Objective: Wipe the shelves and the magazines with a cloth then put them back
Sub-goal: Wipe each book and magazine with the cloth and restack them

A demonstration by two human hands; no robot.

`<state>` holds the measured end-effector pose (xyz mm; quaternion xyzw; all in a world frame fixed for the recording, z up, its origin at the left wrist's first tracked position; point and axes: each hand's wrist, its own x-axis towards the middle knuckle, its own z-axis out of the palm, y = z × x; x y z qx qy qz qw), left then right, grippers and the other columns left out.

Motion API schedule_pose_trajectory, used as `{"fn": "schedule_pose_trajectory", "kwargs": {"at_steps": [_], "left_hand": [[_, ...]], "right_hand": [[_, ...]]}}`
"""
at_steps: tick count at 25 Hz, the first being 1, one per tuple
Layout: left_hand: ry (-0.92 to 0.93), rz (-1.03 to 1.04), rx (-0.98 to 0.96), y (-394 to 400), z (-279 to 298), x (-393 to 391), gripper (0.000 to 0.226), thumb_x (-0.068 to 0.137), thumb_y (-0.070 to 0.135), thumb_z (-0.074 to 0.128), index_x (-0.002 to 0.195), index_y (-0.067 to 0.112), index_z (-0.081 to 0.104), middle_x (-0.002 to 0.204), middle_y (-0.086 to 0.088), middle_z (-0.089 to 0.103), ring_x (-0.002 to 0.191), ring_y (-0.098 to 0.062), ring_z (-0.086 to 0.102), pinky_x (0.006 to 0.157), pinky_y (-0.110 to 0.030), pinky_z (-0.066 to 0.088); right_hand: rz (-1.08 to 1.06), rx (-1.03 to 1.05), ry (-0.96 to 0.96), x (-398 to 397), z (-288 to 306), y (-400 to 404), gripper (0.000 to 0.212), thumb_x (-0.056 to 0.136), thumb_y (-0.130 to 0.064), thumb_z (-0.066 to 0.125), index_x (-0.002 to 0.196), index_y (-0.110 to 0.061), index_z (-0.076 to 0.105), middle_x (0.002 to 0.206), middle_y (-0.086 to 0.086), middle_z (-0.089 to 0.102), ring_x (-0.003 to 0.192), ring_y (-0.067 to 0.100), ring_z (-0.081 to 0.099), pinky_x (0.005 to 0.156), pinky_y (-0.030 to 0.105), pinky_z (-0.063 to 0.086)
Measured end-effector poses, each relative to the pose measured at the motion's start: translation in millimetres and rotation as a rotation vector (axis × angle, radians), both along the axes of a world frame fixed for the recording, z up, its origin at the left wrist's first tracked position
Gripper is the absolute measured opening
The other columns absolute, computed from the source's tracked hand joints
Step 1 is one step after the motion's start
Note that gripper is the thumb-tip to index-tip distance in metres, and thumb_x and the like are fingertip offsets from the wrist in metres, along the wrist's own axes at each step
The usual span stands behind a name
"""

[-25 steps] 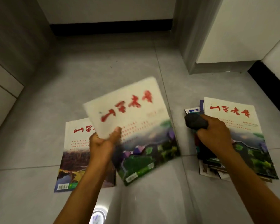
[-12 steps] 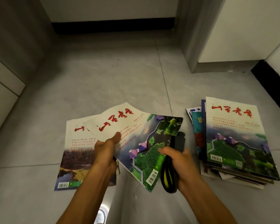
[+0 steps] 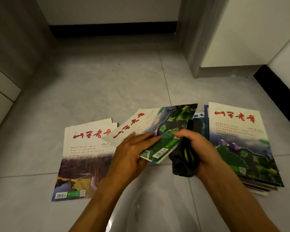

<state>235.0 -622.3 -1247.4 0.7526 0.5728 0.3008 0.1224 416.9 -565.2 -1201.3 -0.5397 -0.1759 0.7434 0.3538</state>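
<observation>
Head view: left hand [image 3: 131, 151] grasps a tilted magazine [image 3: 159, 131]; right hand [image 3: 197, 148] clenches a dark cloth [image 3: 184, 158] touching it.

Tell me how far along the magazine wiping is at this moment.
Early to midway, as a judgement. Likely done: a small pile on the floor at left. In hand: the left hand holds one magazine while the right hand grips a dark cloth at its edge. Left: the thicker stack at right, plus shelving everything; no shelves are in view.
</observation>
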Motion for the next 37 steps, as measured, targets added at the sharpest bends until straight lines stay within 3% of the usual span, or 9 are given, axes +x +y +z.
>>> {"fn": "schedule_pose_trajectory", "kwargs": {"at_steps": [5, 8, 11, 17, 25, 29, 30, 33, 37], "left_hand": [[-0.316, 0.216, 0.054, 2.5, 16.9, -4.4, 0.044, 0.090, 0.012, 0.059, 0.128, 0.036, 0.054, 0.104, 0.026, 0.059, 0.089, 0.015, 0.058, 0.074, 0.001, 0.043], [-0.370, 0.218, -0.004, 4.6, 30.3, 2.4, 0.037, 0.089, 0.009, 0.061, 0.097, 0.045, 0.060, 0.082, 0.019, 0.067, 0.075, 0.020, 0.057, 0.064, 0.005, 0.040], [-0.463, 0.141, 0.006, 2.8, 36.3, 2.7, 0.032, 0.085, 0.011, 0.058, 0.080, 0.042, 0.055, 0.073, 0.029, 0.065, 0.066, 0.015, 0.058, 0.059, 0.001, 0.041], [-0.578, 0.181, -0.118, -5.7, 42.1, 4.6, 0.036, 0.090, 0.011, 0.061, 0.094, 0.046, 0.058, 0.081, 0.045, 0.060, 0.086, 0.016, 0.061, 0.069, -0.001, 0.045], [-0.694, 0.168, -0.175, -5.1, 43.4, 4.9, 0.022, 0.090, 0.011, 0.061, 0.084, 0.033, 0.064, 0.073, 0.025, 0.068, 0.072, 0.001, 0.065, 0.063, -0.010, 0.049], [-0.853, 0.327, -0.247, -9.5, 35.5, -6.4, 0.011, 0.087, 0.017, 0.063, 0.088, 0.028, 0.063, 0.078, 0.019, 0.071, 0.078, -0.001, 0.067, 0.065, -0.013, 0.053], [-0.884, 0.372, -0.244, -9.6, 36.5, -8.8, 0.009, 0.087, 0.019, 0.063, 0.090, 0.028, 0.063, 0.080, 0.016, 0.071, 0.081, -0.001, 0.067, 0.065, -0.013, 0.054], [-0.893, 0.404, -0.138, -0.4, 38.7, -14.2, 0.017, 0.086, 0.019, 0.065, 0.097, 0.031, 0.066, 0.088, 0.012, 0.071, 0.086, 0.001, 0.067, 0.068, -0.011, 0.053], [-0.208, -0.116, 0.098, 8.3, 13.6, -7.0, 0.038, 0.088, 0.018, 0.062, 0.125, 0.027, 0.060, 0.122, 0.007, 0.066, 0.115, -0.006, 0.061, 0.095, -0.029, 0.051]], "right_hand": [[-0.199, 0.484, -0.395, -7.5, 10.3, -16.6, 0.050, 0.088, -0.027, 0.066, 0.131, -0.038, 0.045, 0.115, -0.012, 0.055, 0.103, 0.013, 0.060, 0.080, 0.038, 0.055], [0.074, 1.222, -0.864, -26.6, 15.7, -38.0, 0.059, 0.083, -0.020, 0.060, 0.138, -0.026, 0.042, 0.136, -0.002, 0.051, 0.118, 0.014, 0.053, 0.094, 0.030, 0.049], [0.283, 1.513, -1.149, -38.8, 13.0, -49.6, 0.056, 0.081, -0.023, 0.053, 0.137, -0.020, 0.048, 0.135, 0.004, 0.056, 0.108, 0.025, 0.057, 0.085, 0.029, 0.049], [0.208, 1.096, -1.192, 18.2, -3.5, 8.6, 0.061, 0.077, -0.019, 0.053, 0.138, -0.015, 0.047, 0.128, 0.015, 0.058, 0.108, 0.036, 0.056, 0.090, 0.042, 0.046], [0.206, 1.515, -1.176, -18.1, 0.0, -14.4, 0.055, 0.084, -0.017, 0.054, 0.137, -0.020, 0.045, 0.136, 0.006, 0.054, 0.104, 0.028, 0.056, 0.083, 0.031, 0.047], [0.241, 0.933, -1.367, 24.4, -26.4, 47.8, 0.055, 0.087, -0.007, 0.062, 0.139, -0.019, 0.046, 0.136, 0.009, 0.053, 0.111, 0.031, 0.054, 0.090, 0.041, 0.043], [0.302, 0.816, -1.261, 31.0, -28.8, 55.4, 0.047, 0.091, -0.010, 0.059, 0.136, -0.019, 0.049, 0.130, 0.009, 0.056, 0.109, 0.028, 0.056, 0.091, 0.042, 0.044], [0.464, 0.521, -0.190, 33.7, -25.5, 49.2, 0.025, 0.094, -0.017, 0.056, 0.120, -0.020, 0.058, 0.113, 0.003, 0.064, 0.099, 0.018, 0.061, 0.085, 0.034, 0.050], [0.028, 0.160, -0.019, 20.5, -14.9, -11.3, 0.029, 0.077, -0.045, 0.065, 0.081, -0.017, 0.073, 0.077, 0.009, 0.073, 0.066, 0.021, 0.069, 0.065, 0.035, 0.057]]}}
